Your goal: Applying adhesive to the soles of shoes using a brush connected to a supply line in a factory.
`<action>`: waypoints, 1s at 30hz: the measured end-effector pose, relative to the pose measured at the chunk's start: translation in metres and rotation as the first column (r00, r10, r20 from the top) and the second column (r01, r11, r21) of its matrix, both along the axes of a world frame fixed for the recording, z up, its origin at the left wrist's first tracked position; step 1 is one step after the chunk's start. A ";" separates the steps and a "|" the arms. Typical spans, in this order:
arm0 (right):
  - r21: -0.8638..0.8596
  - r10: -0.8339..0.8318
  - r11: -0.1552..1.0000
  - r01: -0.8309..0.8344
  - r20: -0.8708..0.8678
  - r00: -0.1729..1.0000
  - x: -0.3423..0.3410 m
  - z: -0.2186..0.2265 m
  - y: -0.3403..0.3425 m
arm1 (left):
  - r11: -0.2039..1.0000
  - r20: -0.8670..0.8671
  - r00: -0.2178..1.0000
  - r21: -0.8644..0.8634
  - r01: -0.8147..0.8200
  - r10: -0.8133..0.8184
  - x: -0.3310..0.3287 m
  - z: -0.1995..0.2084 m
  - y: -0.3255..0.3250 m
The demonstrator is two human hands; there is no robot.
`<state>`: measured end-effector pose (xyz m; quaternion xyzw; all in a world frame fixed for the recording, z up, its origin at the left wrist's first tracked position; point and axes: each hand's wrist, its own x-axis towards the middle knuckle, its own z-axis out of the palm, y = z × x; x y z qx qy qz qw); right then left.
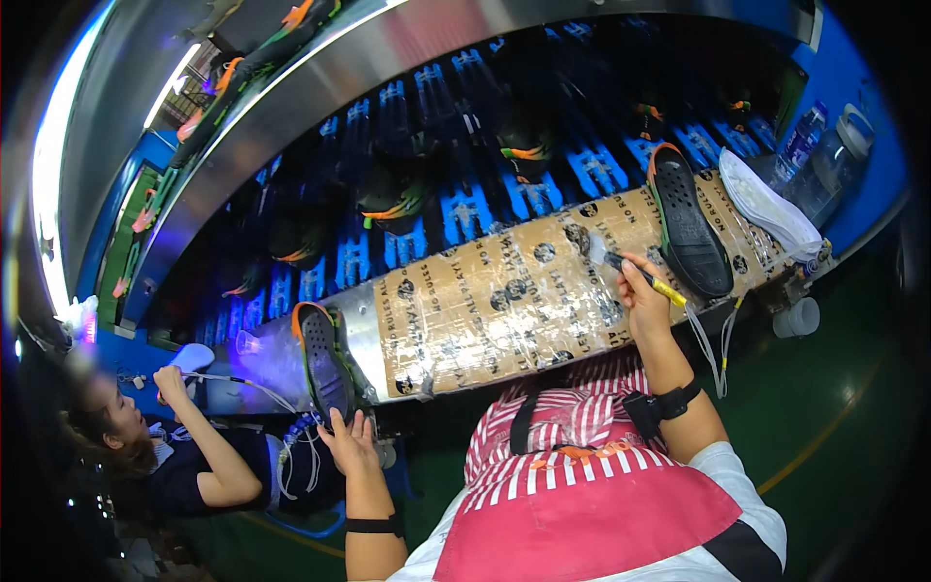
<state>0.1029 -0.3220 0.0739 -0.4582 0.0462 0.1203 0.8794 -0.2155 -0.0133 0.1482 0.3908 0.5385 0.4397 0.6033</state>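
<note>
In my right hand [644, 296] is a brush [662, 289] with a yellow and black handle and a cord trailing from it. Its pale bristles point at the cardboard strip [465, 310] on the ledge. Just right of that hand, a black sole with holes and an orange rim [690, 223] lies on the cardboard. My left hand [351, 441] is open, palm up and fingers apart, at the near end of another dark shoe piece [326, 364] with holes and an orange and green edge. Whether the fingers touch it, I cannot tell.
Beyond the ledge, several dark shoes with orange parts sit among blue-lit holders [465, 213]. A white sole [769, 206], a clear jug [842, 160] and a bottle [801, 145] stand at right. At left, a co-worker [218, 456] holds a corded tool near a pale sole [192, 359].
</note>
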 end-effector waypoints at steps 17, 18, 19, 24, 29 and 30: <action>0.024 0.016 1.000 -0.016 0.009 1.000 -0.001 -0.009 -0.003 | 0.772 -0.169 0.948 0.626 -0.108 0.269 0.029 -0.013 0.057; 0.020 0.020 1.000 -0.021 0.010 1.000 -0.001 -0.009 -0.003 | 0.774 -0.223 0.929 0.626 -0.095 0.295 0.027 -0.015 0.062; 0.024 0.012 1.000 -0.013 0.016 1.000 -0.001 -0.008 -0.003 | 0.776 -0.223 0.928 0.623 -0.099 0.298 0.028 -0.015 0.063; 0.043 0.022 0.999 -0.023 0.020 1.000 -0.001 -0.008 -0.002 | 0.727 -0.064 0.938 0.651 -0.219 0.341 0.039 -0.009 0.074; 0.020 0.041 0.999 -0.042 0.043 0.998 -0.002 -0.009 -0.006 | 0.739 0.012 0.976 0.651 -0.174 0.219 0.042 0.005 0.081; 0.005 0.043 0.999 -0.043 0.054 0.998 -0.002 -0.010 -0.007 | 0.772 -0.013 0.976 0.614 -0.162 0.216 0.048 0.012 0.075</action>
